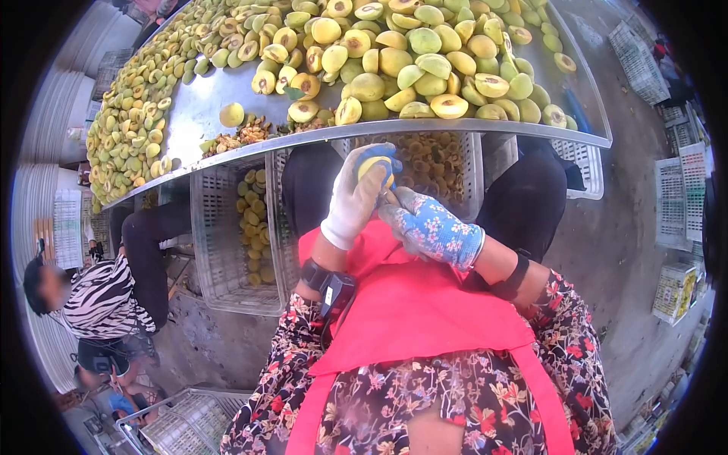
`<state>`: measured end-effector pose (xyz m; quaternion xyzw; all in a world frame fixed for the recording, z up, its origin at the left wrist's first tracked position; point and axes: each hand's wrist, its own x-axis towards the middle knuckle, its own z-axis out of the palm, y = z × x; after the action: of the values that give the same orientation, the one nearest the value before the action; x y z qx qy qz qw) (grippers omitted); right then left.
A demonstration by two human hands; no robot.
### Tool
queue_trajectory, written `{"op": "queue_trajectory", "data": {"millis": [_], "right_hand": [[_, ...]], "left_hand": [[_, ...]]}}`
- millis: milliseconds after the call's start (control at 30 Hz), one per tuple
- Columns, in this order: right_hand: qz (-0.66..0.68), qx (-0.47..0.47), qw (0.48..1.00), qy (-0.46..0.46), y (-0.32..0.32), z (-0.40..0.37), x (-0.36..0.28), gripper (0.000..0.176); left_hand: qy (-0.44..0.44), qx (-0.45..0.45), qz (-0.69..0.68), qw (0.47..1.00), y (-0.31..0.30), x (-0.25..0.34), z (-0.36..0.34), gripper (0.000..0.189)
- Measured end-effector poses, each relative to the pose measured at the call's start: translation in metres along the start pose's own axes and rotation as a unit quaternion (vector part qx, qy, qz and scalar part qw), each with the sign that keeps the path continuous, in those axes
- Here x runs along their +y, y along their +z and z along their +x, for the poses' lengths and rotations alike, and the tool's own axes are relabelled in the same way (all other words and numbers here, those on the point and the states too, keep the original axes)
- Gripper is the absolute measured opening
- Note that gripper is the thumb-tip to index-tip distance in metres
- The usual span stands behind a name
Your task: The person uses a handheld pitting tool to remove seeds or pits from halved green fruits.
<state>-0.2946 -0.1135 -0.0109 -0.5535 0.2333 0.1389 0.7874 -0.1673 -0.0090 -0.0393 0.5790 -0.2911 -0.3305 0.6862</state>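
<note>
Your L hand [355,199], white glove w/ blue tips, is clamped round a yellow fruit [377,168]. Fruit sits just below the bench front edge, above your red apron [409,303].

Your R hand [431,229], blue patterned glove, is curled, fingertips [396,203] pressed to the fruit's lower side. Can't tell if it grips a tool. Both hands are close together, meeting at the fruit.

Steel bench [193,114] carries heaps of halved yellow-green fruit [394,61]. Small pile of brownish pits [244,133] lies near its front edge.

Under the bench, a white crate [220,227] to your L holds fruit halves. A 2nd crate [447,163] directly behind your hands is also part full.

Far L, a co-worker in a zebra-stripe top [102,299] sits by the bench. Stacked crates [675,205] stand well off to the R.
</note>
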Motion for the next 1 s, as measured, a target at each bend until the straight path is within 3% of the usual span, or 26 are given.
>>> {"op": "queue_trajectory", "data": {"millis": [33,67,100,200,267,467,600,700,767,833,867,900,1000], "right_hand": [[-0.148,0.06,0.979,-0.123,0.001,0.003,0.012,0.023],[-0.291,0.117,0.918,-0.243,0.0,0.012,0.032,0.022],[-0.421,0.169,0.818,-0.354,0.0,0.016,0.039,0.021],[-0.42,0.183,0.843,-0.28,0.001,0.018,0.04,0.023],[-0.421,0.196,0.832,-0.303,0.005,0.018,0.039,0.027],[-0.483,0.221,0.801,-0.276,0.008,0.01,0.027,0.022],[-0.487,0.234,0.796,-0.273,0.009,0.01,0.027,0.02],[-0.316,0.166,0.868,-0.346,-0.001,0.029,0.045,0.027],[-0.355,0.185,0.822,-0.406,-0.001,0.038,0.055,0.025],[-0.219,0.129,0.92,-0.299,-0.002,0.035,0.058,0.024],[-0.055,0.056,0.986,-0.148,0.0,0.019,0.03,0.023],[0.112,-0.021,0.993,0.013,0.002,0.006,0.01,0.022],[0.126,-0.039,0.991,0.033,0.014,-0.008,-0.007,0.018]], "left_hand": [[0.007,-0.003,-0.004,1.0,-0.002,-0.002,-0.001,0.043],[0.015,-0.006,-0.008,1.0,-0.004,-0.004,-0.001,0.044],[0.036,0.009,-0.008,0.999,-0.005,-0.01,-0.001,0.043],[0.075,0.046,-0.032,0.996,0.0,-0.02,0.001,0.042],[0.073,0.064,-0.079,0.992,0.005,-0.019,-0.001,0.039],[0.073,0.156,0.022,0.985,0.01,-0.025,-0.003,0.036],[0.086,0.169,0.06,0.98,0.011,-0.022,-0.003,0.033],[0.063,0.157,-0.014,0.986,0.007,-0.026,-0.004,0.032],[0.061,0.143,-0.101,0.983,0.008,-0.029,-0.004,0.033],[0.057,0.15,-0.052,0.986,0.005,-0.033,-0.007,0.034],[0.058,0.154,-0.029,0.986,0.005,-0.033,-0.007,0.035],[0.063,0.157,-0.013,0.986,0.006,-0.032,-0.007,0.035],[0.076,0.17,0.025,0.982,0.009,-0.027,-0.008,0.037]]}}
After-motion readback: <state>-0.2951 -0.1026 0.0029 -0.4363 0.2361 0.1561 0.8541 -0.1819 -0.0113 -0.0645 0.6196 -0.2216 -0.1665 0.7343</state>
